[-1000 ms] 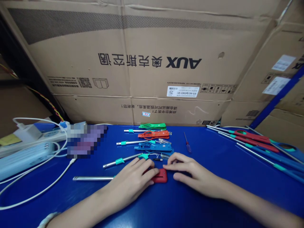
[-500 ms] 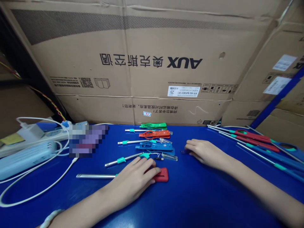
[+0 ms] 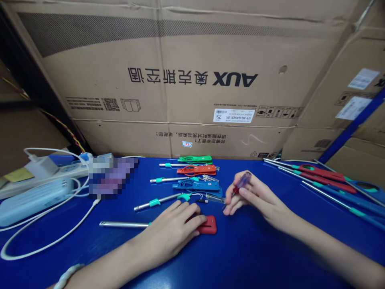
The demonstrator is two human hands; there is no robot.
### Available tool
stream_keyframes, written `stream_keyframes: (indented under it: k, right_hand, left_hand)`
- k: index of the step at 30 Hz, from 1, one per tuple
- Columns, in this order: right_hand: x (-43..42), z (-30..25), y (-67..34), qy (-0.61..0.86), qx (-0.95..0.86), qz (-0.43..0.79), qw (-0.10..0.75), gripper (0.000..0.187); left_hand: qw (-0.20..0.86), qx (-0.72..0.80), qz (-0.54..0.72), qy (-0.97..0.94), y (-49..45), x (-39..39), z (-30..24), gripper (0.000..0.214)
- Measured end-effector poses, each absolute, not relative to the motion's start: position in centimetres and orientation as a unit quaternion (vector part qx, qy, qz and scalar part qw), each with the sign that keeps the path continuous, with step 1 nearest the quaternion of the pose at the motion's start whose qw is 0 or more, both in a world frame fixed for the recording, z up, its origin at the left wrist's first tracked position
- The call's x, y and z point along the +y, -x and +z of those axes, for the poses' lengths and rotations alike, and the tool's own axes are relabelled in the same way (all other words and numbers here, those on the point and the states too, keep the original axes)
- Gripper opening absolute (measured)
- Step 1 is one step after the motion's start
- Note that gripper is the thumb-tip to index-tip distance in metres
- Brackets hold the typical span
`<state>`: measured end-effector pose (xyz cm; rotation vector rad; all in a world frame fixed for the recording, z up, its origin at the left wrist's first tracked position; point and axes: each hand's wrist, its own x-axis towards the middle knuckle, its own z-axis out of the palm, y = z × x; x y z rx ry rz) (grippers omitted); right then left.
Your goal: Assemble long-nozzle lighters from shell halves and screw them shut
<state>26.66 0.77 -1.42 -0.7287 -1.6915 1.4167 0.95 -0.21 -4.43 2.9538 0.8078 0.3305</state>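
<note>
Fingers curled over it, my left hand [image 3: 180, 226] presses a red-handled stick lighter [image 3: 211, 225] flat on the blue table. Its metal tube [image 3: 124, 224] sticks out to the left, and most of the handle is under my fingers. My right hand [image 3: 251, 196] is raised just right of the lighter and grips a small screwdriver [image 3: 243, 181] with a clear reddish-purple handle. The screwdriver's thin shaft slants down and left, apart from the lighter. Beyond my left hand lie a blue lighter shell [image 3: 198, 185], a metal tube with teal clip [image 3: 159, 200] and a clear fuel tank [image 3: 215, 198].
Red [image 3: 197, 170] and green [image 3: 195, 159] lighter shells with their tubes lie farther back. Several long-tubed lighters [image 3: 327, 192] are at the right. A power strip [image 3: 70, 170], light-blue box [image 3: 33, 202] and white cable [image 3: 45, 253] occupy the left. A cardboard box [image 3: 180, 100] walls the back.
My right hand has lifted the screwdriver off the table and moved slightly left, turning it tip-down. My left hand stays on the red lighter.
</note>
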Motion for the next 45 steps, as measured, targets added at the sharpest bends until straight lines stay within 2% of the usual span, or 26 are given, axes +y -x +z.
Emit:
stream_keyframes:
  k: [11,17,21,27,31,34,39,42,45]
  right_hand:
    - [0.0,-1.9,-25.8,0.267,-0.665,0.591,0.371,0.012]
    - [-0.5,-1.9,-25.8,0.263,-0.688,0.569,0.366,0.007]
    - [-0.7,-1.9,-25.5,0.287,-0.754,0.465,0.364,0.003]
    - [0.5,-1.7,-23.9,0.294,-0.841,0.27,0.366,0.047]
    - [1.4,-1.8,-23.0,0.294,-0.853,0.178,0.393,0.034]
    - [1.3,-1.8,-23.2,0.285,-0.848,0.108,0.433,0.034]
    - [0.7,-1.3,-23.7,0.289,-0.847,0.136,0.425,0.028]
    - [0.6,-1.2,-23.8,0.278,-0.854,0.066,0.434,0.023]
    - [0.3,-0.5,-23.8,0.256,-0.877,-0.001,0.406,0.02]
  left_hand:
    - [0.026,0.263,0.104,-0.959,-0.9,-0.1,-4.5,0.021]
    - [0.021,0.26,0.106,-0.959,-0.9,-0.3,-4.5,0.021]
    - [0.013,0.258,0.125,-0.958,-0.9,-0.3,-4.5,0.019]
    - [0.015,0.261,0.126,-0.957,-1.0,-0.2,-4.5,0.02]
    - [0.007,0.263,0.127,-0.956,-0.9,-0.2,-4.7,0.022]
    - [0.011,0.262,0.131,-0.956,-0.9,-0.2,-4.7,0.021]
    - [0.02,0.262,0.135,-0.955,-1.0,-0.2,-4.4,0.02]
    - [0.02,0.263,0.116,-0.958,-1.0,-0.2,-4.3,0.02]
    - [0.01,0.263,0.114,-0.958,-1.0,-0.2,-4.4,0.02]
